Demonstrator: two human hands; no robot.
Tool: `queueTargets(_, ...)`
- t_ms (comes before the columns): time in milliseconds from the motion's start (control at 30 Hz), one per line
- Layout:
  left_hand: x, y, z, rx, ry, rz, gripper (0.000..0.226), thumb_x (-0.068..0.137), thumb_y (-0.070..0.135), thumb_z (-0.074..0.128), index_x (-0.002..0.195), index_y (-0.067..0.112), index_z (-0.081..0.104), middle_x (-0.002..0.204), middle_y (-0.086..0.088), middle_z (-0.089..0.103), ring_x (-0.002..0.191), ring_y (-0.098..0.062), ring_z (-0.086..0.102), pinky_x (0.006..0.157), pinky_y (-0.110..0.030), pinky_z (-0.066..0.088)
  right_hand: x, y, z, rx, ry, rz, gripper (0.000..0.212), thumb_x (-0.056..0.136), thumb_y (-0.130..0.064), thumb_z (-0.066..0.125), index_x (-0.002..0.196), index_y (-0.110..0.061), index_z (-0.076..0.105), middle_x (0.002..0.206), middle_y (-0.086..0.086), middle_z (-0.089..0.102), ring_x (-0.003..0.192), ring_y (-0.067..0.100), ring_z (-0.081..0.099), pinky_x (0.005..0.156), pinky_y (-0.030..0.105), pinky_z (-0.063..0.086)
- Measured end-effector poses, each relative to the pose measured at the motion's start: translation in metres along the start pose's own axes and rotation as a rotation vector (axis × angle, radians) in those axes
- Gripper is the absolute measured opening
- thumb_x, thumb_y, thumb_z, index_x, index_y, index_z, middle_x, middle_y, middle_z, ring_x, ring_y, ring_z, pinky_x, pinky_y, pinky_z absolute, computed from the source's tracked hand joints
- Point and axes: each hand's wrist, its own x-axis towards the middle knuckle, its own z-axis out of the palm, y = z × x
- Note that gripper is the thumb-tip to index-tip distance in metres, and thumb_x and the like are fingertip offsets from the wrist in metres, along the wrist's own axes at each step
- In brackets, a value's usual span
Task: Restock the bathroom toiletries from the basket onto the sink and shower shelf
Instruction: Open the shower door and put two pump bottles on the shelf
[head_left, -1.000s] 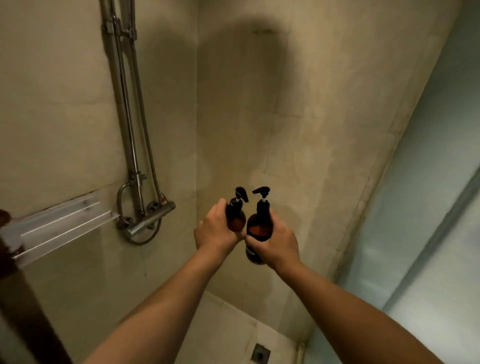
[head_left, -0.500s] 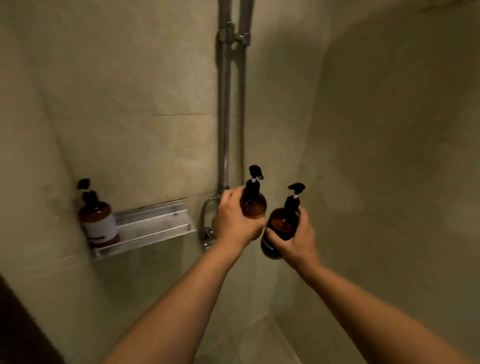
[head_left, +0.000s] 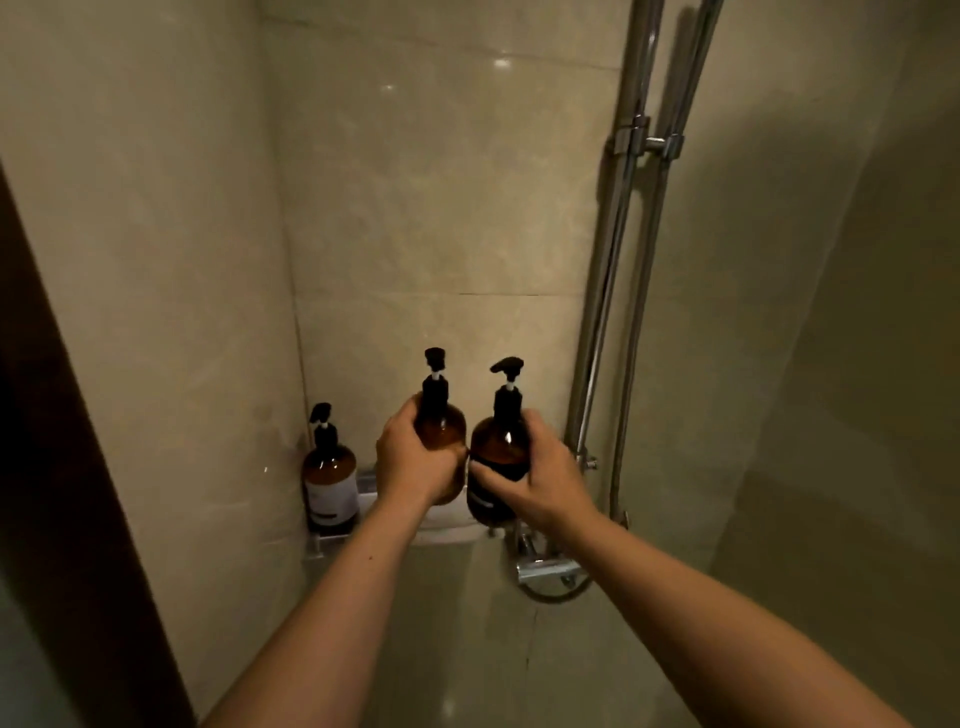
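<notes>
Gripping: left hand (head_left: 413, 467) curls round left pump bottle (head_left: 441, 427); right hand (head_left: 543, 480) round right pump bottle (head_left: 497, 449).
Risk: crowding may topple shelved amber bottle (head_left: 330, 480), nine o'clock.

I see 1 bottle (head_left: 330, 478) standing at the left corner end of the shelf (head_left: 367, 488); bare shelf shows just right of it. The shower pipes (head_left: 602, 338) and tap (head_left: 545, 571) crowd the right end.

Forearms, left hand (head_left: 415, 462) and right hand (head_left: 540, 483) are bare; left forearm carries one small dark spot.
</notes>
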Motion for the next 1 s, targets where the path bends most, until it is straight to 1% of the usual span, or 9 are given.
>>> queueTargets(67,0.010,-0.011,0.000,0.003,0.010,-0.002,0.078,0.070,0.013,0.086,0.137,0.031,0.051,0.130,0.004,0.058,0.118,-0.017,0.054,0.094,-0.031,0.045,0.018,0.010,0.011,0.009,0.027,-0.035,0.061,0.073,-0.057,0.081,0.121,-0.040,0.048,0.109,-0.017,0.061,0.101,-0.002,0.060,0.087,0.022,0.054)
queueTargets(133,0.018,-0.024,0.000,0.064,0.026,-0.015,0.079,0.069,0.017,0.087,0.136,0.035,0.050,0.133,0.004,0.057,0.121,-0.019,0.054,0.100,-0.038,0.048,0.034,0.028,0.022,-0.030,0.027,-0.063,0.067,0.072,-0.058,0.080,0.127,-0.036,0.049,0.113,-0.010,0.057,0.102,0.004,0.057,0.089,0.025,0.052)
queueTargets(200,0.027,-0.037,0.001,0.109,0.022,-0.037,0.079,0.067,0.021,0.088,0.134,0.037,0.050,0.131,0.004,0.058,0.118,-0.020,0.056,0.099,-0.044,0.051,0.050,0.044,0.032,-0.062,-0.005,-0.077,0.077,0.070,-0.059,0.080,0.134,-0.031,0.047,0.117,-0.007,0.051,0.105,0.007,0.052,0.089,0.017,0.044)
queueTargets(333,0.048,-0.057,0.005,0.183,0.052,-0.026,0.087,0.063,0.023,0.092,0.139,0.031,0.049,0.133,0.005,0.054,0.119,-0.017,0.056,0.102,-0.041,0.050,0.082,0.074,0.055,-0.035,-0.072,-0.152,0.081,0.069,-0.058,0.082,0.136,-0.027,0.049,0.117,-0.006,0.050,0.104,0.006,0.051,0.084,0.003,0.035)
queueTargets(433,0.054,-0.060,0.010,0.259,0.096,-0.021,0.087,0.067,0.019,0.089,0.142,0.023,0.046,0.138,0.002,0.047,0.123,-0.019,0.051,0.104,-0.031,0.044,0.098,0.091,0.071,0.018,-0.130,-0.191,0.083,0.069,-0.059,0.081,0.138,-0.027,0.049,0.119,-0.006,0.053,0.106,0.007,0.052,0.090,0.018,0.046)
queueTargets(500,0.052,-0.060,0.010,0.317,0.085,-0.031,0.084,0.070,0.015,0.087,0.143,0.017,0.045,0.141,-0.002,0.043,0.125,-0.020,0.048,0.101,-0.023,0.037,0.100,0.099,0.078,0.023,-0.165,-0.207,0.083,0.069,-0.059,0.080,0.138,-0.026,0.049,0.121,-0.005,0.054,0.108,0.008,0.052,0.091,0.023,0.047)
queueTargets(800,0.052,-0.070,0.010,0.381,0.085,-0.109,0.076,0.069,0.013,0.085,0.136,0.020,0.049,0.132,-0.004,0.056,0.119,-0.021,0.056,0.090,-0.027,0.042,0.100,0.110,0.093,0.085,-0.276,-0.234,0.079,0.068,-0.059,0.076,0.135,-0.024,0.054,0.119,-0.005,0.057,0.108,0.011,0.056,0.092,0.028,0.049)
queueTargets(933,0.048,-0.072,0.007,0.391,0.046,-0.125,0.081,0.070,0.015,0.086,0.140,0.022,0.046,0.135,0.001,0.053,0.124,-0.016,0.050,0.096,-0.027,0.041,0.095,0.112,0.095,0.118,-0.316,-0.227,0.074,0.072,-0.054,0.078,0.135,-0.026,0.053,0.119,-0.007,0.055,0.108,0.009,0.054,0.091,0.023,0.047)
queueTargets(1000,0.045,-0.072,0.006,0.403,0.027,-0.139,0.084,0.070,0.014,0.086,0.142,0.021,0.043,0.139,-0.002,0.051,0.128,-0.020,0.049,0.099,-0.028,0.040,0.093,0.115,0.096,0.111,-0.333,-0.231,0.073,0.073,-0.053,0.078,0.135,-0.026,0.052,0.118,-0.008,0.053,0.107,0.007,0.053,0.089,0.019,0.044)
